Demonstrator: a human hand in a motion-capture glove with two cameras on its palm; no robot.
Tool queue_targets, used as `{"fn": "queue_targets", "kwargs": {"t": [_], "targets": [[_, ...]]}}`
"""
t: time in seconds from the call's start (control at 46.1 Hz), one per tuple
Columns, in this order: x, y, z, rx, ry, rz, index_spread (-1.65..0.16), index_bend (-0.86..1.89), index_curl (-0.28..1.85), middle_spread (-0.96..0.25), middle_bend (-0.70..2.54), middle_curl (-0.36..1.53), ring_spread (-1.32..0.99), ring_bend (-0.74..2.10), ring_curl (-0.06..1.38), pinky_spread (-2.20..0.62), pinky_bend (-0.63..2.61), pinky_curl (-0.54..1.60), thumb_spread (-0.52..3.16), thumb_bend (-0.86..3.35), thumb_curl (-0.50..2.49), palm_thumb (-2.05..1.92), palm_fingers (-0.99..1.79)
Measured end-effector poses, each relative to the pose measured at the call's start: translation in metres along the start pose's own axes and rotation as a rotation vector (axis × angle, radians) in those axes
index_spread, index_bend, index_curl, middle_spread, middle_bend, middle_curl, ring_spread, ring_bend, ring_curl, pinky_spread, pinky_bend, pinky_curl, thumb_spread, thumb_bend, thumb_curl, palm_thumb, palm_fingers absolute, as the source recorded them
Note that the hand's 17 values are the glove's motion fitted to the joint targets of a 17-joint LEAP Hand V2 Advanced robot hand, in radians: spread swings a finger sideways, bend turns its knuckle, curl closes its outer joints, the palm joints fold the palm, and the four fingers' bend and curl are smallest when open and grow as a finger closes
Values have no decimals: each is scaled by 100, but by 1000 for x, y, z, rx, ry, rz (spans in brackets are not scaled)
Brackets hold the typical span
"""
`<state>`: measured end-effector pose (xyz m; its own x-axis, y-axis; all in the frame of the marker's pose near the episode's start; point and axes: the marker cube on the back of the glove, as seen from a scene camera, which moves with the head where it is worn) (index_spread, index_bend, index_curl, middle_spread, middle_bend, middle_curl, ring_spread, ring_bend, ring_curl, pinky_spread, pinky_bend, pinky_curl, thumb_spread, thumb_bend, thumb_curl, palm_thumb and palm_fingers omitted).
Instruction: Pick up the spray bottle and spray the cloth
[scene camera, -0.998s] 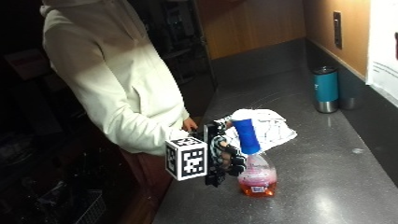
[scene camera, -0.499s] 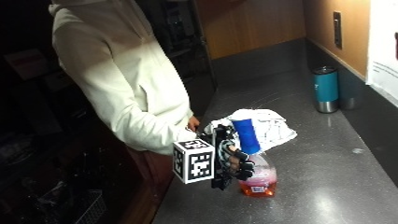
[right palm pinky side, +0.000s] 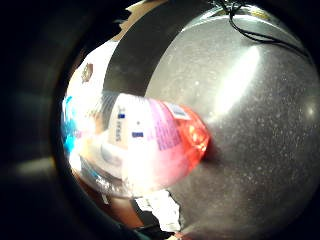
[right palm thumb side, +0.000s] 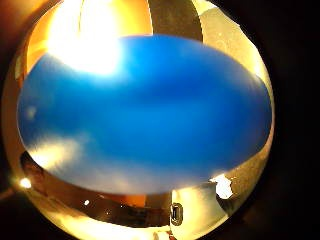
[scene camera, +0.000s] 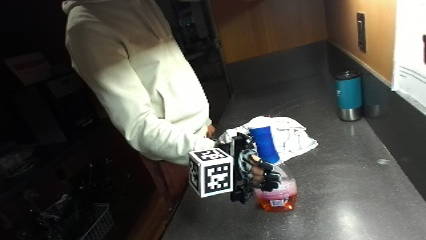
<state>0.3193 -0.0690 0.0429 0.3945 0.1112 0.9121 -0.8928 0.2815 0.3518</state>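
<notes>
In the outside view a spray bottle (scene camera: 277, 194) with pink-orange liquid and a blue spray head (scene camera: 264, 141) stands on the dark counter (scene camera: 353, 200). My gloved right hand (scene camera: 258, 171) grips it at the neck, fingers curled round from the left. A crumpled white cloth (scene camera: 291, 134) lies just behind the bottle. The little finger side palm view has the bottle's labelled body (right palm pinky side: 160, 145) close up, its base against the counter. The blue spray head (right palm thumb side: 145, 115) fills the thumb side palm view.
A teal tumbler (scene camera: 349, 95) stands at the back right by the wall. A black cable (right palm pinky side: 260, 35) lies on the counter beyond the bottle. The counter's front edge runs just left of my hand.
My hand moved right from beside the bottle onto it, and its fingers closed round the neck. The bottle and cloth stayed where they were.
</notes>
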Motion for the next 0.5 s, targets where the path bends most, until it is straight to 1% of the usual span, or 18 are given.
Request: {"fn": "queue_targets", "kwargs": {"t": [0.174,0.369,0.477,0.499], "targets": [[-15,-7,2,4,-56,-20,-33,15,24,-5,25,35,-5,41,29,7,38,34,89,-3,37,57,24],[-17,-19,8,42,-65,-23,-31,16,26,-6,27,36,-7,42,29,5,34,33,88,-2,37,61,41],[-21,-26,12,64,-67,-35,-29,21,29,-8,34,38,-10,49,30,3,24,30,88,0,39,69,80],[-22,-28,13,68,-68,-35,-29,21,29,-8,34,38,-11,49,30,2,22,29,88,-1,40,70,85]]}}
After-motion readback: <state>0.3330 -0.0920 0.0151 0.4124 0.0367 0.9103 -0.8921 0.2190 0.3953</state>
